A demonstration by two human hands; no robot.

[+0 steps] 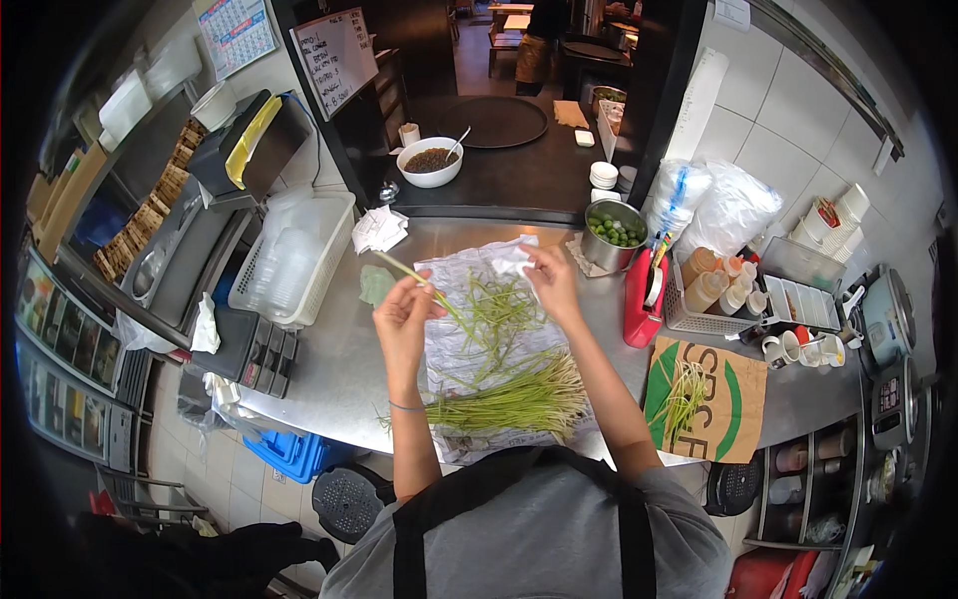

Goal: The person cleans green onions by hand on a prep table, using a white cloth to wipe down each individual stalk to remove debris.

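Observation:
My left hand (406, 313) pinches a pale green vegetable stalk (403, 266) between thumb and fingertips, above the steel counter. The fingers of my right hand (552, 281) close on a crumpled white tissue (512, 260) at the far side of the spread paper (449, 356). Between my hands, loose thin green stems (498, 307) lie scattered on that paper. Nearer to me rests a thick bundle of long green stalks (509, 397), its pale ends to the right. A smaller heap of stalks (687, 400) sits on a brown paper bag (737, 374) at the right.
Behind the paper stand a metal pot of small green citrus fruits (615, 228) and a white bowl of dark sauce (430, 166). A red tape dispenser (644, 303) and a basket of squeeze bottles (707, 318) are right; plastic containers in a basket (296, 258) are left. Stools (352, 503) stand below.

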